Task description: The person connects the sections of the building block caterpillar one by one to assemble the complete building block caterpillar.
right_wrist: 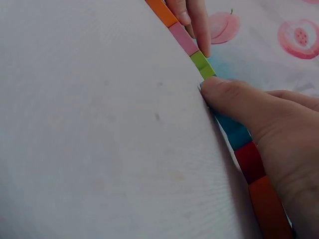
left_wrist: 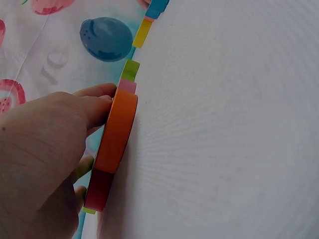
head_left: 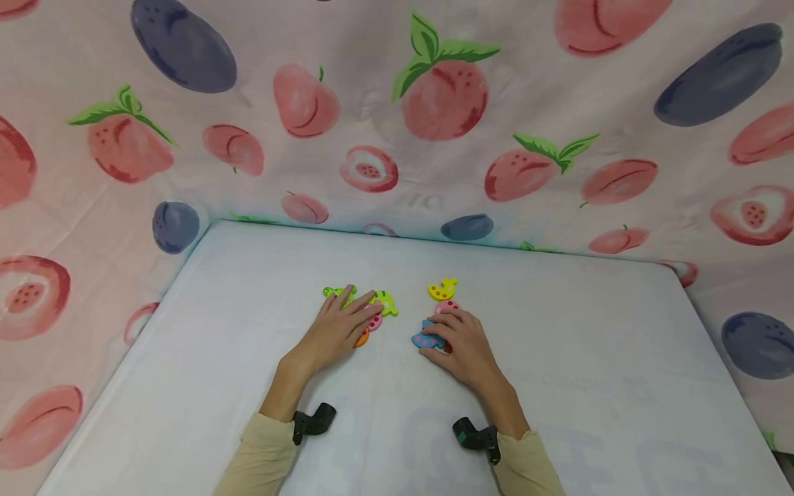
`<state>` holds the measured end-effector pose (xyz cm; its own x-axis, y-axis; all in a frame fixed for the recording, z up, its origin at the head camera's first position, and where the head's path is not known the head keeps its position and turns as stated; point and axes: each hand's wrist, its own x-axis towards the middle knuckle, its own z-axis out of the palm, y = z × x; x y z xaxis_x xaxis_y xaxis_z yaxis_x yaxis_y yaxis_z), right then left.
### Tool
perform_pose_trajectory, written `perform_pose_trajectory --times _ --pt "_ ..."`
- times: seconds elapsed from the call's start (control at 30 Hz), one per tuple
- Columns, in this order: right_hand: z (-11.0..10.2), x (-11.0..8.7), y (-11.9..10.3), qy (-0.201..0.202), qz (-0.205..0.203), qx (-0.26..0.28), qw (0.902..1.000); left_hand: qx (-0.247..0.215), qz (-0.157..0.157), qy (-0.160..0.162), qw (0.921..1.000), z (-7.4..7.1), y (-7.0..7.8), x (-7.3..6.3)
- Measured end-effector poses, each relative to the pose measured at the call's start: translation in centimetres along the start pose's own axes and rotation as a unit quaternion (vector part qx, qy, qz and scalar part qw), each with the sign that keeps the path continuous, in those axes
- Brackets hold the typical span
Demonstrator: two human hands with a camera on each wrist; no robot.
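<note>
Spread fingers of my left hand rest over a cluster of flat, brightly painted toy pieces. Around them show a green piece, a second, dotted green piece, a pink piece and an orange piece. In the left wrist view, a red piece touches the end of the orange one. With its thumb at the near edge, my right hand holds a blue piece with pink spots. Beyond its fingers lie a spotted pink piece and a yellow, red-dotted piece.
Everything lies on a white tabletop. In the right wrist view, a red piece and an orange piece sit beside my right palm. A fruit-printed cloth rises behind the table. Both wrists wear black cameras.
</note>
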<state>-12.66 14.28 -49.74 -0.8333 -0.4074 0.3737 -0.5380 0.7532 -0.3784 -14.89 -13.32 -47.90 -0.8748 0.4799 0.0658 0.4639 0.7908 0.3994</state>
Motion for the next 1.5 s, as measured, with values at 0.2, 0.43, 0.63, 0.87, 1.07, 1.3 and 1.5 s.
perform_pose_trajectory --times 0.2,0.43,0.63,0.87,1.07,1.3,1.5 --pt "0.27 -0.11 0.09 0.061 0.0 0.028 0.9977 -0.005 0.003 0.003 1.0 -0.05 0.13 -0.07" --pt "0.22 -0.05 -0.02 0.121 0.006 0.078 0.9895 -0.003 0.004 -0.001 1.0 -0.06 0.07 -0.05" --pt "-0.03 0.25 -0.16 0.119 0.049 0.119 0.9846 -0.005 0.0 -0.001 1.0 -0.08 -0.01 -0.05" --pt "0.09 0.22 -0.08 0.151 0.089 0.128 0.9761 -0.001 0.002 0.002 1.0 0.06 -0.03 -0.05" --pt "0.15 0.16 -0.03 0.173 0.11 0.128 0.9705 0.001 0.002 0.001 1.0 -0.01 0.0 -0.07" --pt "-0.02 0.24 0.13 0.228 0.097 0.135 0.9593 -0.003 0.005 0.006 1.0 0.02 0.04 -0.08" --pt "-0.06 0.33 0.15 0.262 0.116 0.155 0.9453 -0.002 0.007 0.007 1.0 -0.03 0.05 -0.01"
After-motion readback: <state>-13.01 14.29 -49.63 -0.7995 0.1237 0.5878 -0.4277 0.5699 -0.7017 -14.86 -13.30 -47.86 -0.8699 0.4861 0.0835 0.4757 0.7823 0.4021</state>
